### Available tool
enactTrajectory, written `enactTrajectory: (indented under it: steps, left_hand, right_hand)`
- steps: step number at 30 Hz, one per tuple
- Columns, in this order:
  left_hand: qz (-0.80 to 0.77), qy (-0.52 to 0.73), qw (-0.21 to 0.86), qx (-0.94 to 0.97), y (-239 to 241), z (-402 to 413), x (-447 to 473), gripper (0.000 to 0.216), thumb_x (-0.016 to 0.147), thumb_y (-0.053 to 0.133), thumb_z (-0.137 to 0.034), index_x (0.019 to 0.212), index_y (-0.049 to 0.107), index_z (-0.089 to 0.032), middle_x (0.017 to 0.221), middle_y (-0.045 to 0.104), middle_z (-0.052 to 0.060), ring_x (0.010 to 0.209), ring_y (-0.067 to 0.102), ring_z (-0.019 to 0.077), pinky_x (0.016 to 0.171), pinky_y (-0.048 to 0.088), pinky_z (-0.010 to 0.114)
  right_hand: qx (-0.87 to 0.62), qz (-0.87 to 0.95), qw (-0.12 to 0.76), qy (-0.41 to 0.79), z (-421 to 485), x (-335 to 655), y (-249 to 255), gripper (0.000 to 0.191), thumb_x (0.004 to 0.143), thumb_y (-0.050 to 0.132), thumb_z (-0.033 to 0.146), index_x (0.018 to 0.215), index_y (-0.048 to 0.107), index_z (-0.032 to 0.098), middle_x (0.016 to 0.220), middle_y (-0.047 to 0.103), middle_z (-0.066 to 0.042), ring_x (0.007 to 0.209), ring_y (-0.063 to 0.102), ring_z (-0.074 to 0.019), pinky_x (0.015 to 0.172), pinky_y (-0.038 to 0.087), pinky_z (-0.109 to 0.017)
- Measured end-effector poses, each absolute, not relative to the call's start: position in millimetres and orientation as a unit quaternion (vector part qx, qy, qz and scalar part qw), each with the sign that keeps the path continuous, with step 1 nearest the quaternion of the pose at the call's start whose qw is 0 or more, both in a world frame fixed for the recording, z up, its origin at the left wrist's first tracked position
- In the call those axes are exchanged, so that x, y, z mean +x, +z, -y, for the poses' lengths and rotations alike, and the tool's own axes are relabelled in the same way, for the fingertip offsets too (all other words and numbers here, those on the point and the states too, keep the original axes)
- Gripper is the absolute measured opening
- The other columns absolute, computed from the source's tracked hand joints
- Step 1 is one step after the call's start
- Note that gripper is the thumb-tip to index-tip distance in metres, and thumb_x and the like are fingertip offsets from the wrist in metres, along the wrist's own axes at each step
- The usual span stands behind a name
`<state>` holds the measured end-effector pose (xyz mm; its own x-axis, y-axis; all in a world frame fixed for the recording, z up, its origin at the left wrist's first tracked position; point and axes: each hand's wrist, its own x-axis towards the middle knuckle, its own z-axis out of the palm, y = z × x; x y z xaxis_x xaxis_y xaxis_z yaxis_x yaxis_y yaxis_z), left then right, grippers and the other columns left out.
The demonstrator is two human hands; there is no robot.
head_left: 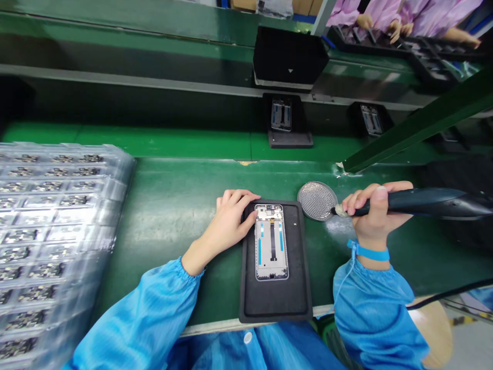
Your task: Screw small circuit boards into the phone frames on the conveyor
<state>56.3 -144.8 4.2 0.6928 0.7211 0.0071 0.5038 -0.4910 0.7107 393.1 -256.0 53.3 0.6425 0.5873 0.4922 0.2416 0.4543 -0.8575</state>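
Observation:
A phone frame (271, 241) lies face-up in a black tray (275, 298) at the near edge of the green bench. My left hand (230, 218) rests on the tray's upper left corner, fingers curled and touching the frame's top edge. My right hand (372, 208) is wrapped round a dark electric screwdriver (423, 202) held level. Its tip points left onto the rim of a round perforated metal dish (317, 200). A blue wrist strap (370, 252) circles my right wrist.
A stack of clear blister trays (54, 231) with small parts fills the left. Behind the bench a conveyor carries two more black trays with phone frames (287, 121) (370, 121). A black box (289, 56) sits beyond. Other people's hands in pink sleeves (393, 23) work at top right.

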Motion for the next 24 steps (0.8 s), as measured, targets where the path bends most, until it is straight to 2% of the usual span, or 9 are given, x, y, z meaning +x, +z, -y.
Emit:
enactTrajectory:
  steps: [8,14,19,24]
  left_hand:
    - [-0.360,0.157,0.352,0.850,3.2,144.6,55.9,0.043,0.131,0.067,-0.042,0.171,0.081,-0.031,0.170,0.079,0.014,0.155,0.064,0.0396,0.130,0.058,0.058]
    - [-0.360,0.159,0.355,0.848,2.7,143.3,56.0,0.045,0.131,0.067,-0.044,0.171,0.081,-0.030,0.169,0.081,0.014,0.155,0.065,0.0407,0.129,0.056,0.060]
    - [-0.368,0.158,0.370,0.838,4.0,144.6,58.0,0.045,0.128,0.072,-0.041,0.171,0.082,-0.031,0.166,0.083,0.013,0.155,0.067,0.0400,0.128,0.057,0.059]
    - [-0.378,0.149,0.375,0.833,6.5,148.3,61.9,0.047,0.123,0.078,-0.032,0.170,0.083,-0.032,0.167,0.083,0.012,0.155,0.068,0.0398,0.130,0.057,0.060]
  right_hand:
    - [-0.509,0.414,0.745,0.119,255.7,392.3,53.1,0.056,0.107,0.106,0.063,0.108,0.058,0.034,0.065,0.060,0.013,0.041,0.050,-0.0156,0.042,0.053,-0.032]
    - [-0.514,0.426,0.736,0.117,252.7,392.9,49.4,0.060,0.108,0.106,0.062,0.105,0.055,0.031,0.066,0.062,0.014,0.043,0.055,-0.0126,0.047,0.057,-0.027]
    - [-0.513,0.421,0.740,0.111,250.5,384.8,63.6,0.054,0.107,0.106,0.059,0.108,0.059,0.031,0.067,0.064,0.013,0.044,0.058,-0.0151,0.047,0.060,-0.030]
    - [-0.433,0.434,0.776,0.147,233.0,338.4,86.8,0.045,0.113,0.099,0.054,0.111,0.059,0.033,0.068,0.060,0.013,0.041,0.050,-0.0129,0.044,0.053,-0.028]
